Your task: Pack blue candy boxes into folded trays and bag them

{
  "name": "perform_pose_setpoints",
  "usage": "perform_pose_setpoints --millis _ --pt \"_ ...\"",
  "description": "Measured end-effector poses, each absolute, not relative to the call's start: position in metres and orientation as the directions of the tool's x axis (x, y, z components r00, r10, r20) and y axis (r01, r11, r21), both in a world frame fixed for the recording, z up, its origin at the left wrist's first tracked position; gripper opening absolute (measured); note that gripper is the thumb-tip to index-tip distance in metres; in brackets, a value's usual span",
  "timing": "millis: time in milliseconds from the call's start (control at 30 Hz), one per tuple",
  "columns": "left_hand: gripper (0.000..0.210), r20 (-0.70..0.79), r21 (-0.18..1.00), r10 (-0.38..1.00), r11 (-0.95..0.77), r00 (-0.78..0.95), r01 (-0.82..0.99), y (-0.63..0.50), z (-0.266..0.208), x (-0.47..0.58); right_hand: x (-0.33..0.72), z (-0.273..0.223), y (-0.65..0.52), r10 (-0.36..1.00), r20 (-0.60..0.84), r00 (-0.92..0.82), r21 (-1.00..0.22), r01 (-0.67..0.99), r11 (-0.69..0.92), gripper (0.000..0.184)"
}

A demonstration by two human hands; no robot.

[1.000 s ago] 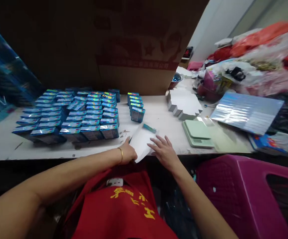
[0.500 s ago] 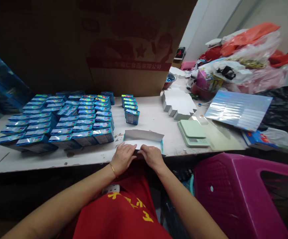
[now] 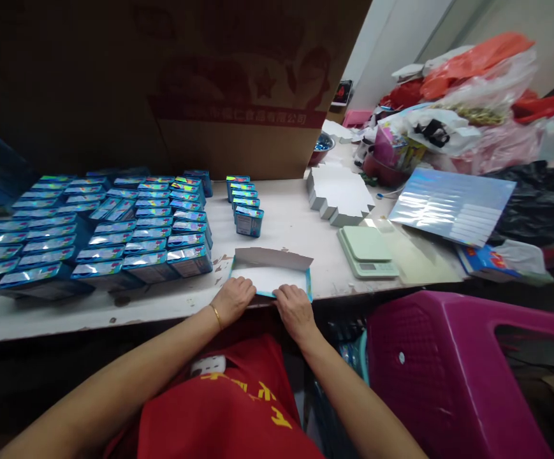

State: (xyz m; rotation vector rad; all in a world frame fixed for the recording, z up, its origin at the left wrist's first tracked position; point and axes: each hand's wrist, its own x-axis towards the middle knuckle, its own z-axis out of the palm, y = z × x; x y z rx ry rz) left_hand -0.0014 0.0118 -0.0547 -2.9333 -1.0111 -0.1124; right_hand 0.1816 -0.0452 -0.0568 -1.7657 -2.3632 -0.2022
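An open cardboard box (image 3: 277, 278), white inside with a blue outer face, lies at the table's front edge with its back wall standing up. My left hand (image 3: 234, 298) grips the near left side of it, fingers curled over the edge. On the near right side, my right hand (image 3: 294, 309) holds the same box, its thumb and fingers closed on the edge. Beyond the box stands a short row of small blue boxes (image 3: 248, 221). To the left are many more filled-looking blue boxes (image 3: 147, 268) in several rows.
A stack of flat white box blanks (image 3: 341, 191) lies right of centre, behind a pale green scale (image 3: 370, 252). Further right is a shiny sheet (image 3: 451, 204). A magenta plastic stool (image 3: 430, 363) stands by the table's right front. A large brown carton (image 3: 238, 150) rises behind.
My hands have moved apart along the box's near edge, and a blue strip of that edge now shows between them. The whole view has shifted slightly.
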Motion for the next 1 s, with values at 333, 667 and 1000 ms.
perform_pose_setpoints --millis 333,667,1000 --pt "0.021 -0.047 0.050 0.688 -0.723 0.724 0.689 0.010 -0.043 0.005 0.192 -0.038 -0.031 0.924 0.108 -0.366 -0.127 0.917 0.378 0.020" --pt "0.041 0.029 0.277 0.885 -0.453 0.464 0.847 0.059 0.005 0.003 0.222 -0.016 0.031 0.931 0.035 -0.363 -0.103 0.926 0.364 0.029" --pt "0.026 -0.303 0.280 0.660 -0.628 0.688 0.726 0.096 -0.015 0.002 0.227 -0.018 0.043 0.896 -0.151 -0.418 -0.235 0.895 0.378 0.028"
